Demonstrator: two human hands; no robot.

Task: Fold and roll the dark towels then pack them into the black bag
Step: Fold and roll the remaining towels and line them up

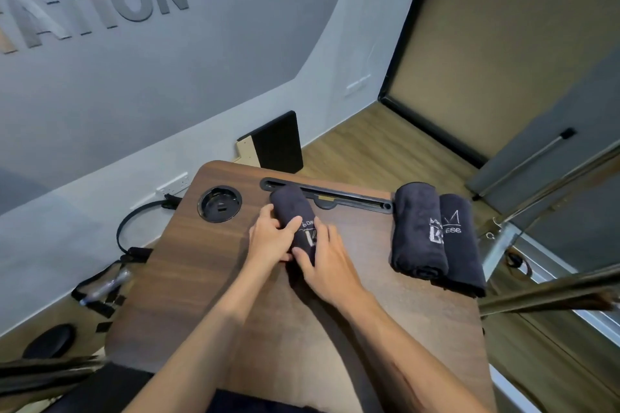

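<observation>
Head cam looking down on a dark wood-grain table [208, 265], so I'll place everything off that. Roughly mid-table, a bit toward the far edge, there's a rolled dark towel [291, 208] lying at a slant, with white embroidered lettering showing on top. Both hands are on it. The left hand [268, 240] is wrapped around the roll from its left side, thumb lying across the top near the lettering, fingers curled in under the near end. The right hand [327, 265] sits on the near end of the roll from the right, fingers bent over the fabric and pressing on it, so both are closed onto the towel rather than spread flat.

Over at the table's right edge sit two more rolled towels, touching side by side: the rolled one on the left [419, 231] and the other towel [461, 241] just right of it, both with white logos facing up.

Along the table's far edge there's a long black slot [349, 199], and the far tip of the held roll overlaps its left end. Left of that is a round black cup holder [219, 204] set into the tabletop. Off the table's left side some black straps [129, 253] hang down toward the floor.
</observation>
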